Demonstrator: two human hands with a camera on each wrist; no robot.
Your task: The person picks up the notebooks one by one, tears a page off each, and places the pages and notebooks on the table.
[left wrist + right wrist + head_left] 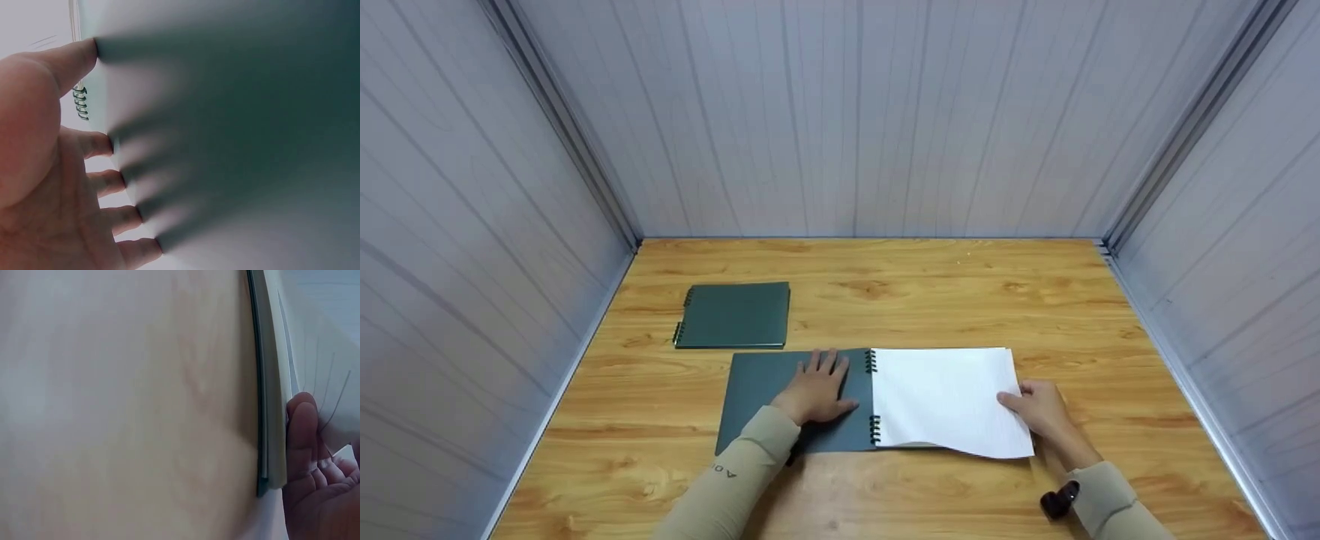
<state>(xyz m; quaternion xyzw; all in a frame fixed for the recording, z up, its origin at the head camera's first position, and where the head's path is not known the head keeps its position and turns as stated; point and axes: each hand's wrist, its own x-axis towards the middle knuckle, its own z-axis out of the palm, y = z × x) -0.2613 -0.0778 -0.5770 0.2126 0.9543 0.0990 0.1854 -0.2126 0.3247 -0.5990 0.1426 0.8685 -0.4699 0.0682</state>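
Note:
A spiral-bound notebook lies open on the table, its dark green cover [754,390] folded out to the left and a white page [941,394] on the right. My left hand [816,394] rests on the cover with fingers spread; in the left wrist view its fingertips [115,181] press against the green surface. At the right edge of the page, my right hand [1044,411] pinches the sheet between thumb and fingers. The sheet's lower edge bows up off the pages below. In the right wrist view, the fingers [304,433] sit beside the page stack [274,410].
A second, closed green spiral notebook [739,315] lies behind and to the left of the open one. The wood-grain table [900,292] is bounded by pale panel walls [847,127] at the back and both sides. A dark device [1059,501] is strapped at the right wrist.

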